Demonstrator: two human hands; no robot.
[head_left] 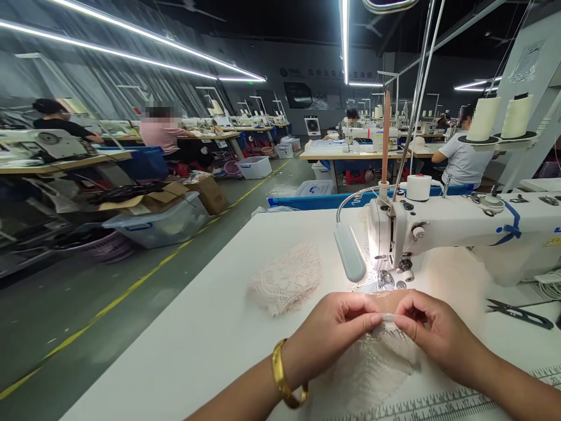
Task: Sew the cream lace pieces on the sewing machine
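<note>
Both hands meet in front of the sewing machine [385,234], pinching the edge of a piece of cream lace fabric [381,368]. My left hand [337,327], below a gold bangle [280,374] on the wrist, grips the edge between thumb and forefinger. A short way to its right, my right hand [433,327] pinches the same edge. The lace hangs down from the fingers over the white table. Just behind the hands are the presser foot [385,280] and a lit needle area. A stack of cream lace pieces [289,278] lies left of the machine.
Black thread snips [521,314] lie at the right. A ruler scale [438,406] runs along the table's near side. A grey lamp or pad [349,251] hangs beside the machine head. Thread cones [482,120] stand at upper right. Several people sit at other machines beyond the aisle.
</note>
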